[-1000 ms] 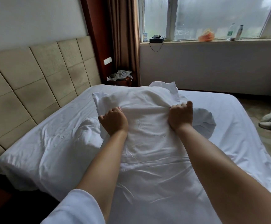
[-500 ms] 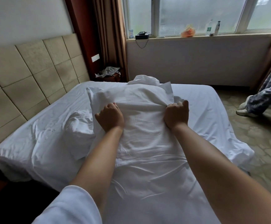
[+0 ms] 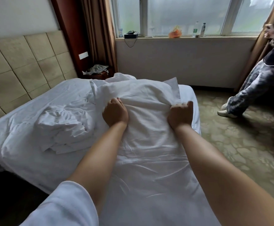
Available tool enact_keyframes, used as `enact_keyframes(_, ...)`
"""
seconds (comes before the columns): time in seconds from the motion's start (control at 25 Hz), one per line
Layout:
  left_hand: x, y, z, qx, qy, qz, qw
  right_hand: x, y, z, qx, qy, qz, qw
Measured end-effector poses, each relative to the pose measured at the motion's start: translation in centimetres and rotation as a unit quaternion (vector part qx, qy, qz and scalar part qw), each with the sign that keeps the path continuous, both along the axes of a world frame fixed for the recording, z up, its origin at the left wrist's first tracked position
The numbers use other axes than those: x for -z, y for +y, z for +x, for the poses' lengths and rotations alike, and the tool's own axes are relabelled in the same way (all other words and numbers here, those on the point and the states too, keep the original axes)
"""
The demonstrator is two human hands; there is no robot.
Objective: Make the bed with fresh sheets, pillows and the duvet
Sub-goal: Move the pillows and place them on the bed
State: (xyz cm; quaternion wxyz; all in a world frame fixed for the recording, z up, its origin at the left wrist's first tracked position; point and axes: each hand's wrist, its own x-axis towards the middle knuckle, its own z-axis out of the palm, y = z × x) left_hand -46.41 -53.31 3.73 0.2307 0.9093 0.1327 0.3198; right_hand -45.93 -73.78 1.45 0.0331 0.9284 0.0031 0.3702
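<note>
white bed [image 3: 149,185] under both arms. left hand [image 3: 115,113] and right hand [image 3: 180,115] each grip with curled fingers the pillow [image 3: 142,97], which lies between them; crumpled sheets [image 3: 62,126] left of the left hand.

The pillow [image 3: 142,101] lies on the bed [image 3: 35,111], its near part under the fingers [image 3: 115,101] of the left hand [image 3: 115,113] and the fingers [image 3: 182,106] of the right hand [image 3: 180,117]. Left of the left fingers a crumpled sheet [image 3: 62,126] sits on the bed; beyond it stands the headboard [image 3: 23,66]. Past the fingers runs the windowsill [image 3: 182,37], bottles [image 3: 199,30] on it. Right of the right fingers a person [image 3: 260,82] stands on the floor [image 3: 239,141]
</note>
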Motion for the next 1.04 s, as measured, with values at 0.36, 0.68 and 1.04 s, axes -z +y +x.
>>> enact_keyframes(0.36, 3.6, -18.7, 9.4, 0.058, 0.069, 0.007, 0.996, 3.8, -18.3, 6.9, 0.067, 0.088, -0.028, 0.993)
enact_keyframes(0.68, 4.9, -30.7, 21.1, 0.114, 0.158, -0.022, 0.981, 5.6, -30.3, 16.6, 0.142, 0.151, -0.043, 0.977)
enact_keyframes(1.04, 6.0, -39.9, 39.4, 0.086, 0.177, -0.016, 0.98, 7.0, -39.4, 35.1, 0.147, 0.263, -0.109, 0.947)
